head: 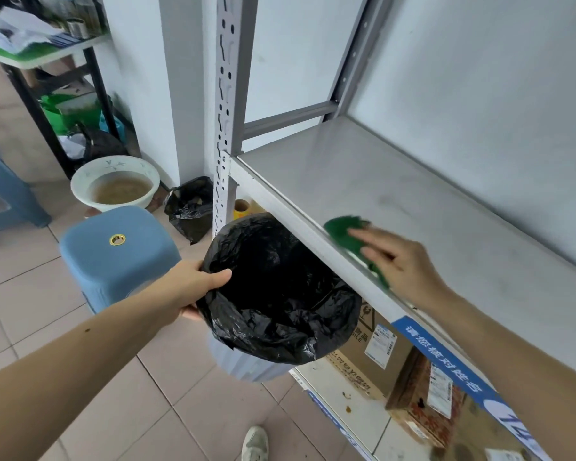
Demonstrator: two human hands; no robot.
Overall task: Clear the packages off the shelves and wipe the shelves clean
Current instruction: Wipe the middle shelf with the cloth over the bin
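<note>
A bare grey metal shelf (396, 188) fills the right of the view. My right hand (393, 257) lies with straight fingers on a green cloth (341, 229) at the shelf's front edge. My left hand (197, 284) grips the rim of a pale bin lined with a black bag (280, 294), held up just below that front edge, under the cloth. On the lower shelf (363, 417) stand two cardboard packages: a plain brown one (369, 351) and a patterned one (423, 404), both with white labels.
A blue plastic stool (117, 254) stands left of the bin. Behind it is a white basin of murky water (113, 184) and a black bag (190, 207) on the tiled floor. The shelf's perforated upright (225, 128) rises in the centre. A cluttered table (40, 44) is far left.
</note>
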